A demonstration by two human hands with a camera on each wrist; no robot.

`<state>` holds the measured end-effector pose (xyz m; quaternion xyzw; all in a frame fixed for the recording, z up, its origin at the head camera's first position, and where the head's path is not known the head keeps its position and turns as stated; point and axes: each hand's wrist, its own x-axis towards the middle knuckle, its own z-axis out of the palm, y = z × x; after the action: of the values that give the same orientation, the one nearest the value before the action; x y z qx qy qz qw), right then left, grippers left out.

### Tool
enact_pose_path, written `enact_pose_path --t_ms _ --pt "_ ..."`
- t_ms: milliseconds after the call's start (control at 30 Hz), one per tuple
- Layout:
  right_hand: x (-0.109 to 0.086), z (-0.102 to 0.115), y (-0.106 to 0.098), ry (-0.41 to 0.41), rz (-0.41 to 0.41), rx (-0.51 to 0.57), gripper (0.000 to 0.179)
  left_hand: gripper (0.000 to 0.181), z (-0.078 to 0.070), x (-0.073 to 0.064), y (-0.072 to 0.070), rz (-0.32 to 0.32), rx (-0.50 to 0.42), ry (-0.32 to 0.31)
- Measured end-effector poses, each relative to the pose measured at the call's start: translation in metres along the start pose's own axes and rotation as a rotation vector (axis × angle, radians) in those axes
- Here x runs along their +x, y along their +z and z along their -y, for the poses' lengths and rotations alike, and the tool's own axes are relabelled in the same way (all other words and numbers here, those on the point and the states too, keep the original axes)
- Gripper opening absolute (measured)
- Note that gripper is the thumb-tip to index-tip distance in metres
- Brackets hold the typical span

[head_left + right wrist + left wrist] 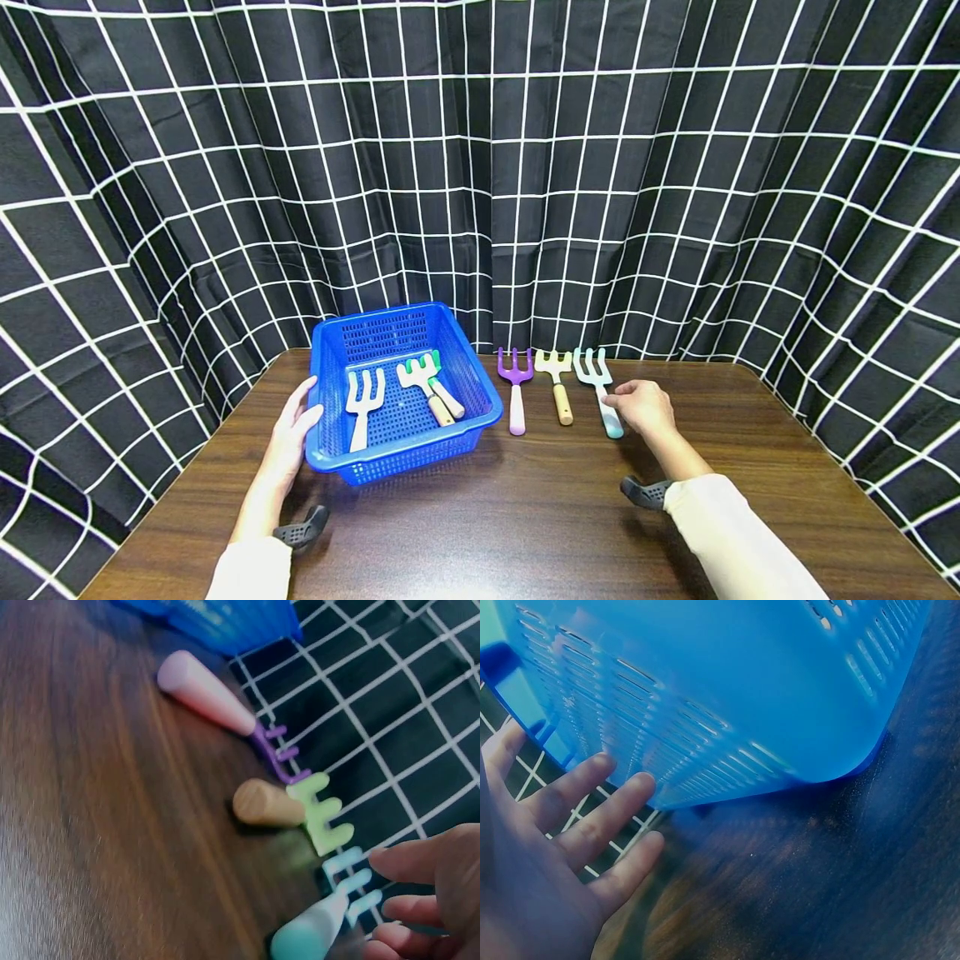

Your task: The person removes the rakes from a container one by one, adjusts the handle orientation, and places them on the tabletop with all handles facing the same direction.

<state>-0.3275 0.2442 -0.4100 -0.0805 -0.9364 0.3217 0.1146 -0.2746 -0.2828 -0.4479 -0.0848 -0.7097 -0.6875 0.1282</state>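
On the table stands a blue plastic basket with slotted walls. My left hand rests against its left side, thumb near the rim; in the left wrist view the fingers are spread and fairly straight beside the wall. Inside lie a cream hand fork, a hand fork with pale tines and a wooden handle, and one with green tines and a pale handle. My right hand hovers at the handle of a light blue hand fork, its fingers loosely bent; contact is unclear.
Left of the light blue fork lie a hand fork with pale green tines and a wooden handle and a purple hand fork with a pink handle. A black curtain with white grid lines hangs behind the brown table.
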Motion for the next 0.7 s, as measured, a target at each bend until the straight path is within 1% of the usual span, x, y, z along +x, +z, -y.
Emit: enact_pose_path --t_ms 200,400,500,700 --pt "-0.001 0.018 -0.003 -0.03 -0.021 0.031 0.032 0.052 -0.001 -0.001 0.0 -0.003 0.007 -0.002" --pt "-0.002 0.046 -0.007 -0.061 -0.047 0.072 0.034 0.052 -0.001 -0.001 0.0 -0.003 0.0 -0.014" --pt "-0.002 0.06 -0.005 -0.097 -0.055 0.082 0.033 0.052 -0.001 -0.001 0.0 -0.009 0.001 -0.022" --pt "-0.003 0.089 -0.002 -0.178 0.001 0.172 0.031 0.052 -0.001 0.0 -0.001 -0.014 0.01 -0.036"
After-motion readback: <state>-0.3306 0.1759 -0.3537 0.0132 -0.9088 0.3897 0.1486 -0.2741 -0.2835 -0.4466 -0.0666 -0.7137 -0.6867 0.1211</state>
